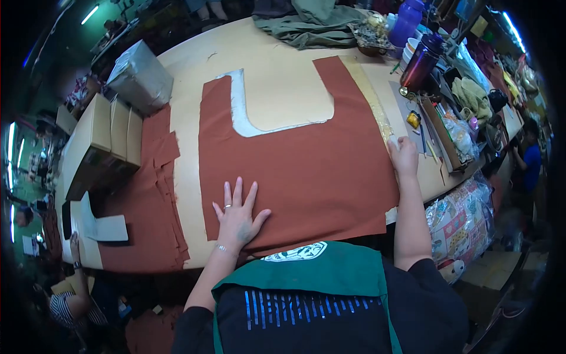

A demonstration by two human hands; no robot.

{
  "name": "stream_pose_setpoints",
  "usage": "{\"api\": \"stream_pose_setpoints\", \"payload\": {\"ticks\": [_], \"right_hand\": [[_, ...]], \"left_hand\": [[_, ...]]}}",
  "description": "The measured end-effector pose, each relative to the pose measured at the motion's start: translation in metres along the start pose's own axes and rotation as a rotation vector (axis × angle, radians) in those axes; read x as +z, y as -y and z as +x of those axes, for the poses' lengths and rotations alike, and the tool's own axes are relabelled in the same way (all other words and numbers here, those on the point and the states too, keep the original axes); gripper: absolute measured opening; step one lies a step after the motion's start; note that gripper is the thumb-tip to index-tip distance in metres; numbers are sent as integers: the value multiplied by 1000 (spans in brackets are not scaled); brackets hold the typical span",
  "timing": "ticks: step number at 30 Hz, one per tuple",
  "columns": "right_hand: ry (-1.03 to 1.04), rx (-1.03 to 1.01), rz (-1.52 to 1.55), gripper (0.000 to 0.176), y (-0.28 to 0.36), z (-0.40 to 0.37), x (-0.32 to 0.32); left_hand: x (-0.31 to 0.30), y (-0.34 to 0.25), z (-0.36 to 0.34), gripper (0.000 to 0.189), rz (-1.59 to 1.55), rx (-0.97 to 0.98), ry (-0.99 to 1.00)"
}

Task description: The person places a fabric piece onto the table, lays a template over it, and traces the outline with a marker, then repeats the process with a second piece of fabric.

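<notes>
Here, we see rust-red cloth (300,171) lying flat on the worktop (188,165), stretching ahead of our left hand (237,221), fingers splayed wide, and leftward from our right hand (404,157), curled at its edge, its hold unclear to us.

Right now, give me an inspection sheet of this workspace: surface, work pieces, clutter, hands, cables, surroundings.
Surface: pale table, bare inside the fabric's U-shaped cutout.
Work pieces: red-brown fabric spread out; whitish strip showing along the cutout's left and bottom; yellowish strip along the right side.
Clutter: cartons and fabric stack at left; green cloth and bottle at the far side.
Hands: left hand flat on the fabric; right hand curled at its right edge, grip unclear.
Cables: nothing clearly seen on the table.
Surroundings: plastic-wrapped bundle at right; other people nearby.
</notes>
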State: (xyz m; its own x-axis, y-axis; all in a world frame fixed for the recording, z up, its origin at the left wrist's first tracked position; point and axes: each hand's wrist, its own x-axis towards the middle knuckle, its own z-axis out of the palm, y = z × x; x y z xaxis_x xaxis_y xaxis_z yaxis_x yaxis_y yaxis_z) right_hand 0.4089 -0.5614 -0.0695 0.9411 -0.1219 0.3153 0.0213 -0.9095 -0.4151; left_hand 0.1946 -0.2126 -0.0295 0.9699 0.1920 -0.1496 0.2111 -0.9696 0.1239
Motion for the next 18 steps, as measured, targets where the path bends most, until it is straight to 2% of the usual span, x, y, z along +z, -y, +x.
{"api": "stream_pose_setpoints", "payload": {"ticks": [2,5,7,9,10,11,12,16,18], "right_hand": [[31,91,61,34,5,20,9],[342,217,399,25,7,45,16],[579,312,860,21,13,53,15],[753,378,1225,16,32,50,8],[756,352,1278,16,44,47,0],[759,326,1329,15,56,45,-8],[766,299,1377,15,61,44,-11],[545,113,1245,16,47,71,-33],[424,38,1318,17,37,88,-44]], "left_hand": [[1,5,8,66,1,-18,-34],[-3,28,11,68,-16,-21,-26],[-9,44,9,76,-30,-36,11],[-19,41,-3,81,-17,75,1],[-23,39,-10,84,-8,133,-1],[-20,35,-15,90,-1,213,61],[-21,26,-21,89,25,259,143],[-6,24,-30,83,51,319,105],[0,26,-30,82,66,312,70]]}}
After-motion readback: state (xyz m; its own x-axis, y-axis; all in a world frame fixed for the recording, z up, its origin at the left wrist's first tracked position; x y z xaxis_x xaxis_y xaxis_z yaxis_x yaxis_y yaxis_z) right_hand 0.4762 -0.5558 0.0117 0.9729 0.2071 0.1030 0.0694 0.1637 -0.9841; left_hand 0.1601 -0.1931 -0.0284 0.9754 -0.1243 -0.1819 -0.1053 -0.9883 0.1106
